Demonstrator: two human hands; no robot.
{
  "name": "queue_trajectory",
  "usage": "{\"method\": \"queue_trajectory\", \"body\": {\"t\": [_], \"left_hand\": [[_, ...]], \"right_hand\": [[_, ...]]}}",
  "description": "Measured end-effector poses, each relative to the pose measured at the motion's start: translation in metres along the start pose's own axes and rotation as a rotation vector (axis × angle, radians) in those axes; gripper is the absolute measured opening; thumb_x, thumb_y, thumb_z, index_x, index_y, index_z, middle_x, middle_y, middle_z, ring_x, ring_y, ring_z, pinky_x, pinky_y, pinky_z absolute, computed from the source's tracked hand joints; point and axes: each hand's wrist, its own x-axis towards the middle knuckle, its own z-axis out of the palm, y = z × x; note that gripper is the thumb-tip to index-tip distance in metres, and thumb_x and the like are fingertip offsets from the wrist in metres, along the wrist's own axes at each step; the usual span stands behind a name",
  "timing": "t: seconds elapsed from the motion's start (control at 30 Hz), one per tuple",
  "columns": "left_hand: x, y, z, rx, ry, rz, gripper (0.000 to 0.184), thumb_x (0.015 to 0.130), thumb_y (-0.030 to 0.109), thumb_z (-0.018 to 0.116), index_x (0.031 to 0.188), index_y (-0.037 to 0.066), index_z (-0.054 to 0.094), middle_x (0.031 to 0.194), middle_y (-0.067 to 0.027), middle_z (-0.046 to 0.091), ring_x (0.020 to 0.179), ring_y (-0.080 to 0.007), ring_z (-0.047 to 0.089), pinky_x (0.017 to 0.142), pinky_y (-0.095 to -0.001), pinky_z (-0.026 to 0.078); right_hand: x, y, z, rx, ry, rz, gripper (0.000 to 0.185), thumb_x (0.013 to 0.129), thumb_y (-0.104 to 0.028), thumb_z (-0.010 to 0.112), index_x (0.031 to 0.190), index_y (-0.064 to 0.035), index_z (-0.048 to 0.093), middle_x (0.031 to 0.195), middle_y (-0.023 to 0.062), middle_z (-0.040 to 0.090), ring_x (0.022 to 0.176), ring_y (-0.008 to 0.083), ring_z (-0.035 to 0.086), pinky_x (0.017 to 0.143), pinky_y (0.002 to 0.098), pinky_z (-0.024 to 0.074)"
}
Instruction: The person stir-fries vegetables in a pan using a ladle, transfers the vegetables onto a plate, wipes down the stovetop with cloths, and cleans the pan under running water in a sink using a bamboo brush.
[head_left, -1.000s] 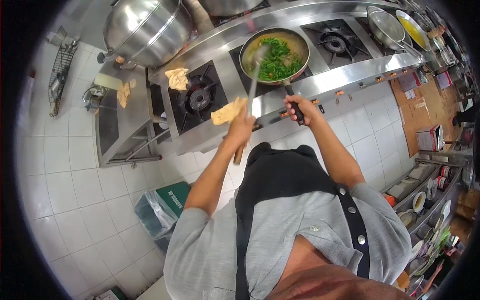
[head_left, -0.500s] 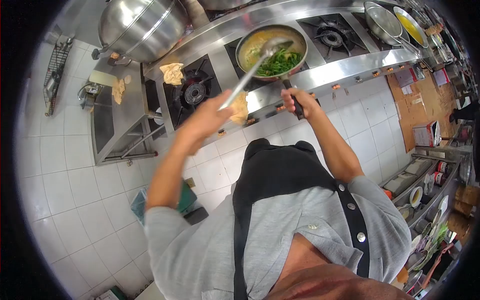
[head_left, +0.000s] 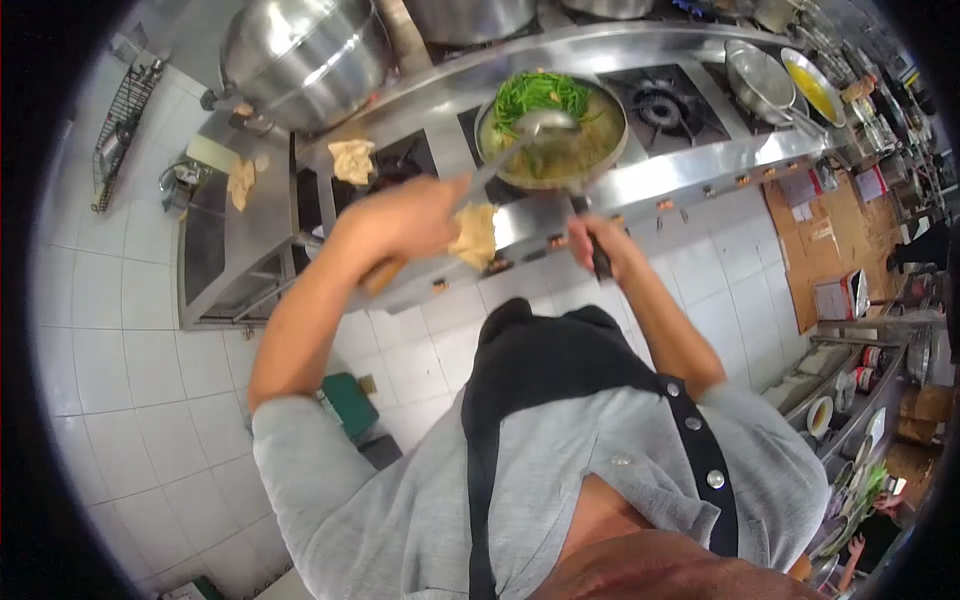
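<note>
My left hand (head_left: 415, 222) is closed around a long-handled metal ladle (head_left: 548, 122); its wooden handle end shows below the hand. The ladle's bowl is inside a wide frying pan (head_left: 609, 143) on the stove. Long green vegetables (head_left: 540, 93) are heaped at the pan's far side, with brownish-yellow liquid nearer me. My right hand (head_left: 622, 252) grips the pan's black handle (head_left: 598, 257). A tan cloth (head_left: 473, 238) lies at the stove's front edge beside my left hand.
Left of the pan are a burner (head_left: 405, 160), another cloth (head_left: 351, 161) and a big steel pot (head_left: 305, 60). To the right are a burner (head_left: 662, 108), a strainer (head_left: 757, 75) and a dish of yellow liquid (head_left: 812, 88). Another person's hand (head_left: 857, 547) shows at lower right.
The greens have shifted from the pan's near side to its far side. My left hand has moved left and slightly down with the ladle. My right hand stays on the handle.
</note>
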Motion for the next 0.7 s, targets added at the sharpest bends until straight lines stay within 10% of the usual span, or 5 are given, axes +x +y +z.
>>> {"method": "queue_trajectory", "body": {"t": [0.23, 0.37, 0.5, 0.7], "left_hand": [[-0.048, 0.004, -0.077, -0.178, -0.401, -0.03, 0.065, 0.078, 0.018, 0.062, 0.136, -0.003, 0.042, 0.066, -0.0071, 0.061, 0.048, -0.0124, 0.054, 0.045, -0.0281, 0.045], [0.01, -0.006, -0.059, -0.169, -0.159, -0.051, 0.061, 0.079, 0.018, 0.062, 0.133, -0.003, 0.045, 0.069, -0.0074, 0.06, 0.046, -0.0135, 0.052, 0.043, -0.029, 0.044], [0.021, -0.066, 0.04, -0.298, 0.528, 0.17, 0.063, 0.079, 0.012, 0.063, 0.137, -0.001, 0.042, 0.073, -0.0082, 0.058, 0.048, -0.011, 0.051, 0.04, -0.0275, 0.041], [-0.037, -0.042, 0.076, -1.111, 0.535, -0.077, 0.064, 0.084, 0.003, 0.06, 0.142, 0.0, 0.033, 0.08, -0.0059, 0.057, 0.052, -0.0062, 0.049, 0.041, -0.0216, 0.041]], "right_hand": [[-0.041, -0.012, 0.003, 0.197, 0.068, 0.191, 0.025, 0.091, -0.018, 0.049, 0.068, -0.0096, 0.048, 0.052, -0.0012, 0.042, 0.041, 0.0096, 0.041, 0.035, 0.0238, 0.0359], [0.038, -0.043, 0.011, 0.11, -0.023, -0.02, 0.028, 0.089, -0.016, 0.051, 0.062, -0.0094, 0.046, 0.05, 0.001, 0.043, 0.037, 0.0136, 0.041, 0.035, 0.0263, 0.0352], [0.034, 0.016, -0.001, 0.07, 0.005, -0.03, 0.028, 0.087, -0.019, 0.055, 0.063, -0.0098, 0.046, 0.052, 0.0014, 0.044, 0.042, 0.0132, 0.043, 0.038, 0.0269, 0.0383], [0.082, 0.045, -0.042, 0.16, -0.045, 0.066, 0.027, 0.091, -0.023, 0.052, 0.068, -0.0107, 0.046, 0.055, 0.0002, 0.045, 0.044, 0.0115, 0.043, 0.04, 0.0268, 0.0412]]}}
